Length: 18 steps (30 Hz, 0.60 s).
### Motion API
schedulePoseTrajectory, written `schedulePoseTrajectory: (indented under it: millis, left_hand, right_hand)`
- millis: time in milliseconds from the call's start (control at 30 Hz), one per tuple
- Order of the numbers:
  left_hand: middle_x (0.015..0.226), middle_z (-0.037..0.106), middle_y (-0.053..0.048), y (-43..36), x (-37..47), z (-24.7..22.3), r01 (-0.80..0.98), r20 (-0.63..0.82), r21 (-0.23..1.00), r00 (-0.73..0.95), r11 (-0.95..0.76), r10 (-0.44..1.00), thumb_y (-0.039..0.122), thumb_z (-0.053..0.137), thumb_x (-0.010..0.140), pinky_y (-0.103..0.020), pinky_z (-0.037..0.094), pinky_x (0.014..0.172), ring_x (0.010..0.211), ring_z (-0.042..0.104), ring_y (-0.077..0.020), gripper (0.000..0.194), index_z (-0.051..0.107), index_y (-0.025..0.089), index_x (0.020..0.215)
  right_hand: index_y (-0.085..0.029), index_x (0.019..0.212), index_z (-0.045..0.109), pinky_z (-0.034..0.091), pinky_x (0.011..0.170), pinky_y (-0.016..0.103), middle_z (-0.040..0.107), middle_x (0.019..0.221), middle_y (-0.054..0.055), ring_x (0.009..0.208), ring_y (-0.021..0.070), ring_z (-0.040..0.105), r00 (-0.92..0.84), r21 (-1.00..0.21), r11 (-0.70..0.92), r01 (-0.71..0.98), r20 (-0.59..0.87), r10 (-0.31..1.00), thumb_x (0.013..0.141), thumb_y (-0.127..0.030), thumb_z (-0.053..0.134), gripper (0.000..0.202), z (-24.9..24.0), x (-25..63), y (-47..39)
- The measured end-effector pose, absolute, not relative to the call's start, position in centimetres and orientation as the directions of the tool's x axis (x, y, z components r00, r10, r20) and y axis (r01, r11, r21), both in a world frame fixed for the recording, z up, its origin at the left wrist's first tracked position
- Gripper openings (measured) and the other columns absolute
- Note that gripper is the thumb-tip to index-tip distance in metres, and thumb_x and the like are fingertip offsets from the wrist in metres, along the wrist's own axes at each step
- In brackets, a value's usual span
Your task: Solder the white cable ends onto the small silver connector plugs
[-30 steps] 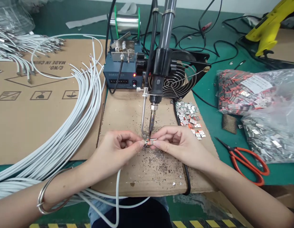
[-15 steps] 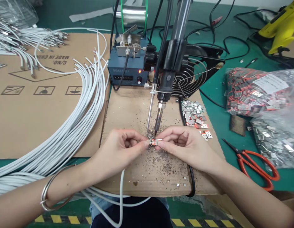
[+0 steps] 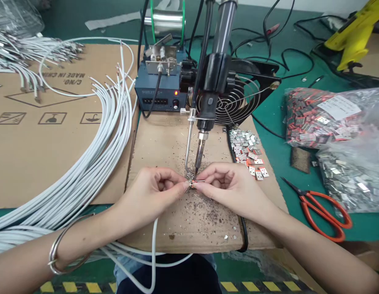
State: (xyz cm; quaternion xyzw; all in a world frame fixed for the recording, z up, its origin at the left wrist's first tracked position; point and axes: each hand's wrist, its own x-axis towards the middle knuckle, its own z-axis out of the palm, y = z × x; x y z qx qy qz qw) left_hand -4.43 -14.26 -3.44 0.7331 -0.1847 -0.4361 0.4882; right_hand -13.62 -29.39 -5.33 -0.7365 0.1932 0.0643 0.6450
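Observation:
My left hand (image 3: 158,190) is closed in a pinch on the end of a white cable (image 3: 154,245), which hangs from below it over the board's front edge. Facing it, my right hand (image 3: 234,190) pinches a small USB connector (image 3: 200,181), metal with some orange, seen nearly edge-on. Cable end and connector meet between my fingertips; the exact joint is mostly hidden. Right above them stands the tip of a soldering iron (image 3: 200,149), held in a stand. A thin metal solder feed tube (image 3: 188,147) comes down beside the iron to the same spot.
Loose connectors (image 3: 245,145) lie right of the black cord (image 3: 232,151). Bundled white cables (image 3: 106,151) fill the left side. A blue solder feeder (image 3: 160,92) and a fan (image 3: 226,102) stand behind. Orange-handled snips (image 3: 324,212) and bagged connectors (image 3: 315,116) lie right.
The connector has turned from showing its flat orange-and-metal face to nearly edge-on, still under the iron tip. Both hands keep their pinch. The whole view has shifted slightly.

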Motion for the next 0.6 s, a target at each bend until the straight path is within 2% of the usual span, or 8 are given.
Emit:
schedulePoseTrajectory:
  millis: [333, 600]
  left_hand:
    - [0.036, 0.044, 0.01, -13.89, -4.43, -3.5, 0.14, -0.451, 0.879, 0.552, -0.456, -0.701, 0.021, 0.058, 0.076, -0.015, 0.029, 0.027, 0.026, 0.037, -0.0043, 0.012, 0.065, 0.013, 0.072]
    - [0.035, 0.045, 0.009, -14.16, -4.32, -3.38, 0.141, -0.467, 0.87, 0.544, -0.473, -0.697, 0.021, 0.057, 0.076, -0.016, 0.029, 0.029, 0.027, 0.038, -0.0052, 0.012, 0.065, 0.013, 0.073]
  right_hand:
    - [-0.014, 0.073, 0.064, 0.029, 0.04, 0.022, 0.059, 0.058, 0.001, 0.046, 0.0075, 0.04, 0.914, -0.928, -0.066, -0.367, -0.346, -0.214, 0.069, -0.029, 0.069, 0.017, -5.32, -13.77, -29.42]
    - [-0.014, 0.073, 0.064, 0.032, 0.042, 0.022, 0.062, 0.061, 0.004, 0.05, 0.0097, 0.048, 0.909, -0.925, -0.072, -0.373, -0.349, -0.227, 0.071, -0.032, 0.068, 0.019, -5.26, -13.67, -29.36]
